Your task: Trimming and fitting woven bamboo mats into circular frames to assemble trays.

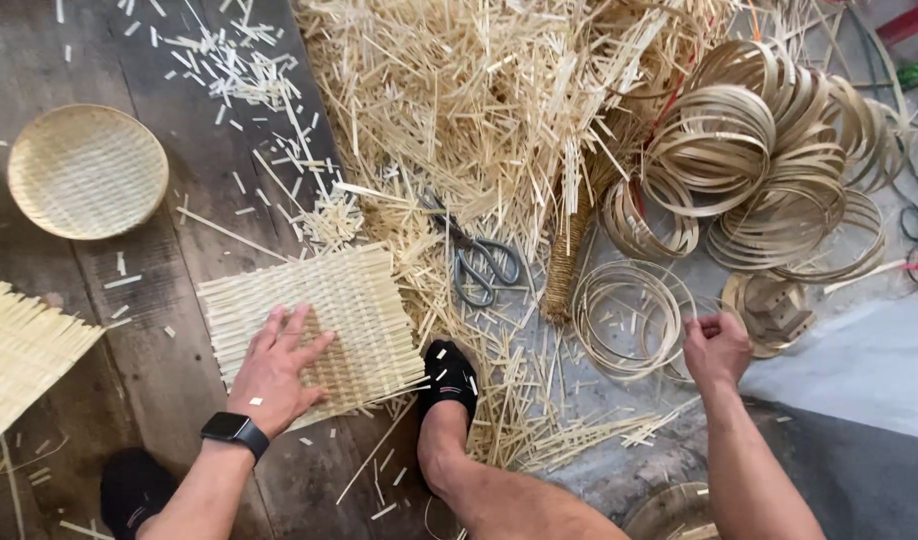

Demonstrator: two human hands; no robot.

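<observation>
On the plank floor, one round woven tray [87, 171], then one square mat [314, 325] pressed flat under the spread-open left hand [277, 370]; one pair of scissors [476, 260]; right hand [717, 348] pinching a bamboo hoop [629, 318]

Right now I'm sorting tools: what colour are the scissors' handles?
Grey metal scissors, seen in the head view, lying on pale bamboo strips.

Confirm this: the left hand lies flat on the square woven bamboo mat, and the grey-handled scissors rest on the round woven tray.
Wrong on the scissors. In the head view the grey-handled scissors lie among loose bamboo strips, far from the round woven tray. The left hand does lie flat on the square woven bamboo mat.
</observation>
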